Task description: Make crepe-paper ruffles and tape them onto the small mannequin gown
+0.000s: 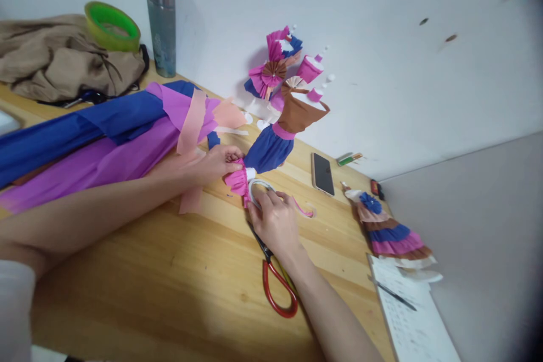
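My left hand (218, 163) pinches the gathered pink crepe-paper ruffle (237, 181) at the bottom of a paper doll dress (271, 144) with blue, pink and brown tiers lying on the wooden table (148, 271). Just right of the ruffle, my right hand (275, 220) rests on a white roll of tape (258, 188), fingers curled around it. Red-handled scissors (275, 285) lie on the table partly under my right wrist.
Sheets of blue, purple and peach crepe paper (106, 136) cover the table's left. A beige cloth, a green tape roll (112, 25) and a steel flask (161, 20) stand at the back. A phone (323, 173), a finished paper doll (392, 232), and a notepad with pen (411, 311) lie right.
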Motion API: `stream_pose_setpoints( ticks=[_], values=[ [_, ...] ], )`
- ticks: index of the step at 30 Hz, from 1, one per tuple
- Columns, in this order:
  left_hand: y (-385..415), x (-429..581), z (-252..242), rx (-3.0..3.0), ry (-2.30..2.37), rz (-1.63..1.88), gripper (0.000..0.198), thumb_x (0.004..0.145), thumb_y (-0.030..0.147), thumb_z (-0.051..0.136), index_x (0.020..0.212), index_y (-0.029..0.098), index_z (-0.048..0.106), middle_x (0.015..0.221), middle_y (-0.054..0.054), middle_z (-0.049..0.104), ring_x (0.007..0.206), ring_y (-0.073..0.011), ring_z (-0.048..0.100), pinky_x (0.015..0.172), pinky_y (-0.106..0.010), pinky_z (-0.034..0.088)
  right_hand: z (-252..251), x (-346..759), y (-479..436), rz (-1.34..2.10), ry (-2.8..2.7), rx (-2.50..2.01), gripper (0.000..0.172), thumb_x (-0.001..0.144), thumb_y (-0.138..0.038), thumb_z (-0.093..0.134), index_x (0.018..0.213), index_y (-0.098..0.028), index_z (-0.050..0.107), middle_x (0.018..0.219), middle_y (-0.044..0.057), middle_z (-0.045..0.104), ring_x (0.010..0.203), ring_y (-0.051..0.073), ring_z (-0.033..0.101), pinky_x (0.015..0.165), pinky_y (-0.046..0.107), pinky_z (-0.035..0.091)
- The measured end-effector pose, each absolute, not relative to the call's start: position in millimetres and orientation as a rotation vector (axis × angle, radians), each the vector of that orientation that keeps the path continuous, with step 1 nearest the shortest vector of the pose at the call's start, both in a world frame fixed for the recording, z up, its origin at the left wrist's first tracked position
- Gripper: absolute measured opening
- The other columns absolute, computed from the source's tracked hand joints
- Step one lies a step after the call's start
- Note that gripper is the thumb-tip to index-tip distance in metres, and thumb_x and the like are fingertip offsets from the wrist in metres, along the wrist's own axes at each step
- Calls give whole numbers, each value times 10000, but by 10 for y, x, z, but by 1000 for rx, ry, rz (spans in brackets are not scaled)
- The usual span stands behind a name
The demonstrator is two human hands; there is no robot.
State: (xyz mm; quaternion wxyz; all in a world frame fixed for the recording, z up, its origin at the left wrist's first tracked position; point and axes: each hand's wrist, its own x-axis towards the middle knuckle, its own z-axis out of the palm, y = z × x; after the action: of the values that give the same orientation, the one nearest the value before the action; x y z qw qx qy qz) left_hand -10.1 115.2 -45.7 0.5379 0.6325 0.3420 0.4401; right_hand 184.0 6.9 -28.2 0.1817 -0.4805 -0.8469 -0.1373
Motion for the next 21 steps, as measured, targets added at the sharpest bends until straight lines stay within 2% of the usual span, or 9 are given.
stream_pose_setpoints(
  ticks=[11,16,21],
  values=[
    [1172,-120,-520,1576,895,1023,119,657,237,613,755,170,611,677,7,602,615,-120,528,556,-230,412,-259,1848,68,-336,-2412,-1373,154,950,-268,571,952,-155,676,780,59,715,756,219,647,823,360,403],
    [1158,-139,-486,1620,940,1001,140,666,225,601,786,160,632,694,0,631,622,-124,545,557,-227,416,-264,1853,71,-349,-2408,-1371,162,946,-270,571,936,-153,682,765,57,708,747,223,645,821,360,402],
    [1080,-163,-360,1663,1003,996,32,698,200,592,704,169,598,621,14,594,574,-119,524,551,-241,404,-266,1856,76,-349,-2407,-1375,152,937,-263,582,941,-150,684,776,58,714,749,223,647,821,358,399]
  ],
)
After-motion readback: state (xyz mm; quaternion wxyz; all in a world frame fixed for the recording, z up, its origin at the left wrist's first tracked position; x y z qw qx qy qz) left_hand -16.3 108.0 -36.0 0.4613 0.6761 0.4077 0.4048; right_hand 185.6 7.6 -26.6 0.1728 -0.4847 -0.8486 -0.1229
